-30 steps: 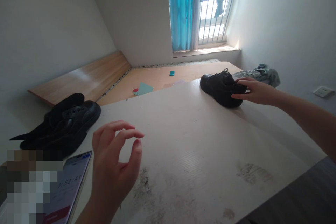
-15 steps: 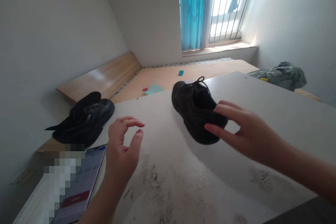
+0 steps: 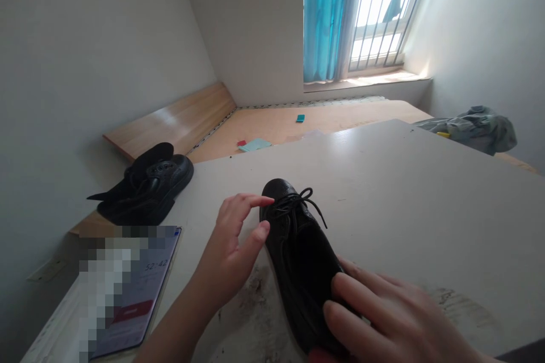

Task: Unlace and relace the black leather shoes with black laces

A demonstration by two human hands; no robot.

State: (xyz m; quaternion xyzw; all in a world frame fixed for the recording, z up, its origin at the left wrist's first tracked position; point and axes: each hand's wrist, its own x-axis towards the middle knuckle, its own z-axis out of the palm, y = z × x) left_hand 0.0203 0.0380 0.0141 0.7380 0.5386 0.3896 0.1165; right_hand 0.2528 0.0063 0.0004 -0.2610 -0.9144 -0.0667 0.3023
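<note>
A black lace-up shoe (image 3: 284, 249) sits upright on the white tabletop in front of me, toe pointing away, its laces (image 3: 293, 201) tied in a bow. My right hand (image 3: 383, 312) grips the heel end, fingers along the right side of the opening; the thumb is mostly hidden low behind the heel. At the toe's left side is my left hand (image 3: 234, 238), thumb and index finger apart. Its index fingertip meets the shoe's edge near the laces, though I cannot tell whether it presses on it.
Another black shoe (image 3: 147, 187), its tongue lifted, stands at the table's left edge. A phone (image 3: 145, 295) with a timer lies nearer me, partly pixelated. Beyond the white tabletop (image 3: 383, 181) is a wooden surface (image 3: 272, 119) with paper pieces (image 3: 255, 145). Grey-green cloth (image 3: 481, 127) lies at the right.
The shoe has come toward me, moved down in view with my right hand on its heel. My left hand has shifted right to its toe. The camera view has turned slightly.
</note>
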